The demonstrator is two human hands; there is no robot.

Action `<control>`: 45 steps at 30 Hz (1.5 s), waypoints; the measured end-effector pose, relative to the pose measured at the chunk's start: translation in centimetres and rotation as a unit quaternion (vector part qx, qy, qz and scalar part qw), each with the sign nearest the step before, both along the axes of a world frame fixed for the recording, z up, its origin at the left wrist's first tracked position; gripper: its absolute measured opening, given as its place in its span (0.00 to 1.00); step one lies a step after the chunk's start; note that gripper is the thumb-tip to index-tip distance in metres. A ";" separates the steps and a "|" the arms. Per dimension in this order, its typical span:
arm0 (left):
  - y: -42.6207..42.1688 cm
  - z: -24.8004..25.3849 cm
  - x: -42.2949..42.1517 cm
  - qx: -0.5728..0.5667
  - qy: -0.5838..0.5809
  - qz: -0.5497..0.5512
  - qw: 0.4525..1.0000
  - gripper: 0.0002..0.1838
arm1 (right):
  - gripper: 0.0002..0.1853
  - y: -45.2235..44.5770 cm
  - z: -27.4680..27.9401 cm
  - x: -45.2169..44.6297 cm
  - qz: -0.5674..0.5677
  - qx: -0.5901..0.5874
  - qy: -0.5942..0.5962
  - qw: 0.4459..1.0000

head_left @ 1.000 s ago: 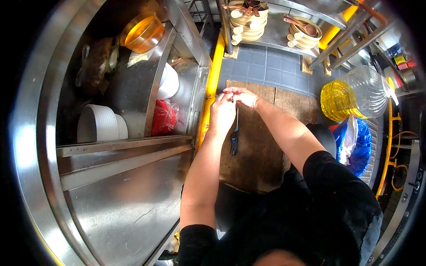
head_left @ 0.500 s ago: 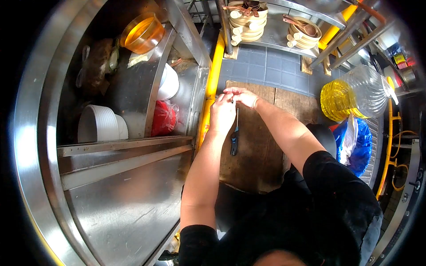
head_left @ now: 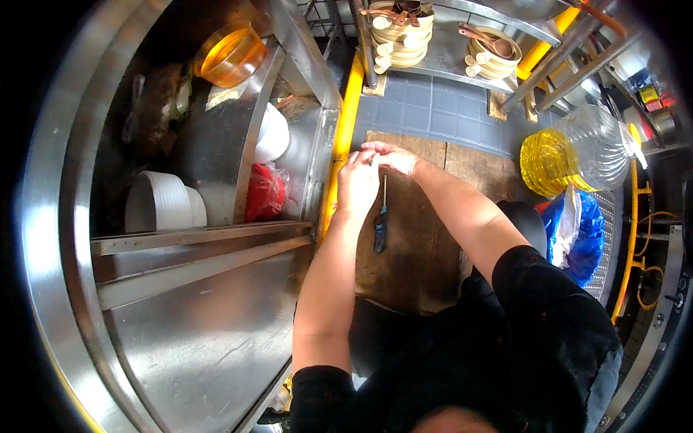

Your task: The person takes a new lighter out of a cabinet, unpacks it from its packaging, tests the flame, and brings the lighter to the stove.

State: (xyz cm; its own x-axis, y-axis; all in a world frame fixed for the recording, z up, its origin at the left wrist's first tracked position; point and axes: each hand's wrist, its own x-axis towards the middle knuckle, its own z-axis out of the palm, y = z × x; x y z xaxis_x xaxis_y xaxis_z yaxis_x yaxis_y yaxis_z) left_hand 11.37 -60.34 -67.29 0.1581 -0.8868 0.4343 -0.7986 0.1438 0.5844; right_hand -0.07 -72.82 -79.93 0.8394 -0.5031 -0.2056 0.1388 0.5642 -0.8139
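Note:
Beside the yellow pipe (head_left: 351, 97), my left hand (head_left: 359, 182) is closed, its fingers curled at the far edge of a wooden board (head_left: 426, 238). My right hand (head_left: 395, 160) meets it from the right, fingertips pinched together against the left fingers. A small dark piece shows between the two hands; its kind is too small to tell. Just below them, a tool with a thin metal shaft and a blue-and-black handle (head_left: 380, 229) lies on the board, touched by neither hand.
A steel shelf unit at left holds white bowls (head_left: 160, 203), an amber bowl (head_left: 229, 54) and a red bag (head_left: 266, 193). A large oil bottle (head_left: 552, 162) and a blue bag (head_left: 585, 234) stand at right. Stacked cream pans (head_left: 404, 47) sit on the back shelf.
Both hands stay together by the pipe, with only slight finger movement. The whole view has shifted a little to the left. The blue-handled tool stays on the board.

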 end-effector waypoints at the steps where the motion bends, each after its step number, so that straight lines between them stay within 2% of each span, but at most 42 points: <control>1: -0.1 0.2 0.2 -0.004 0.013 0.006 1.000 0.09 | 0.29 -0.3 -0.1 -0.1 0.017 -0.022 0.013 1.000; 3: -0.3 0.2 0.7 0.010 0.074 0.029 0.997 0.10 | 0.33 -1.1 -0.1 -0.1 0.052 -0.067 0.039 0.996; 5: -0.4 -0.3 1.3 0.048 0.169 0.064 0.982 0.11 | 0.24 -1.2 1.8 -0.6 0.066 -0.147 0.107 0.981; 6: -0.3 0.8 1.5 0.070 0.270 0.052 0.959 0.12 | 0.22 -1.9 2.4 -0.8 0.095 -0.181 0.141 0.969; 8: -0.5 0.3 2.3 0.045 0.368 0.070 0.926 0.13 | 0.20 -2.2 5.9 -1.3 0.146 -0.221 0.190 0.945; 11: -1.1 -0.5 3.8 0.038 0.442 0.073 0.893 0.13 | 0.21 -4.2 10.9 -1.8 0.274 -0.305 0.310 0.858; 12: -1.2 -0.9 4.3 0.045 0.464 0.071 0.882 0.13 | 0.19 -4.5 12.3 -2.1 0.307 -0.321 0.296 0.846; 15: -1.4 -0.7 4.2 0.054 0.608 0.049 0.791 0.13 | 0.17 -4.7 13.7 -3.6 0.316 -0.248 0.276 0.873; 16: -1.3 -0.1 4.0 0.063 0.647 0.031 0.759 0.17 | 0.13 -4.2 15.2 -4.2 0.317 -0.232 0.262 0.882; 17: -1.0 0.4 3.6 0.055 0.699 0.007 0.713 0.21 | 0.13 -3.4 16.7 -5.3 0.280 -0.238 0.285 0.885; 19: -0.5 -1.1 3.9 0.112 0.747 -0.021 0.655 0.22 | 0.13 -0.8 21.9 -7.1 0.203 -0.252 0.331 0.887; 21: 0.0 -7.9 4.3 0.220 0.663 0.047 0.714 0.21 | 0.15 2.4 24.4 -9.4 0.045 -0.076 0.224 0.971; 22: 0.5 -13.0 3.6 0.275 0.536 0.076 0.795 0.22 | 0.16 4.4 26.4 -10.3 -0.030 -0.030 0.198 0.979; 23: 1.5 -14.4 2.1 0.345 0.325 0.080 0.877 0.23 | 0.16 6.4 27.9 -11.2 -0.105 0.016 0.171 0.980; 24: 2.5 -15.8 0.5 0.396 0.094 0.091 0.909 0.24 | 0.16 8.3 28.5 -11.9 -0.160 0.042 0.137 0.977; 25: 3.9 -16.6 -1.6 0.464 0.034 0.113 0.878 0.25 | 0.15 9.9 28.6 -12.7 -0.214 0.068 0.103 0.969; 27: 6.7 -17.2 -5.7 0.505 0.037 0.178 0.843 0.31 | 0.14 11.8 27.8 -13.7 -0.249 0.127 0.064 0.958; 29: 9.1 -18.3 -8.4 0.482 -0.045 0.200 0.852 0.31 | 0.14 12.2 26.4 -14.6 -0.264 0.202 0.040 0.942; 32: 10.7 -21.9 -9.3 0.451 -0.068 0.205 0.866 0.31 | 0.19 11.5 26.9 -15.2 -0.305 0.201 0.049 0.929; 33: 11.1 -22.4 -9.3 0.452 -0.059 0.204 0.866 0.31 | 0.21 11.1 27.2 -15.2 -0.319 0.185 0.086 0.925; 35: 11.1 -22.8 -8.7 0.446 -0.046 0.205 0.870 0.30 | 0.21 10.6 26.8 -15.6 -0.310 0.203 0.060 0.927; 38: 12.1 -22.9 -8.7 0.427 -0.023 0.200 0.882 0.26 | 0.22 10.1 27.2 -14.9 -0.306 0.190 0.151 0.921; 42: 10.1 -17.9 -9.3 0.472 0.066 0.232 0.848 0.23 | 0.18 9.3 27.2 -14.2 -0.272 0.208 0.218 0.914; 45: 10.1 -16.7 -10.2 0.515 0.165 0.272 0.796 0.23 | 0.17 9.3 27.1 -13.8 -0.267 0.191 0.251 0.911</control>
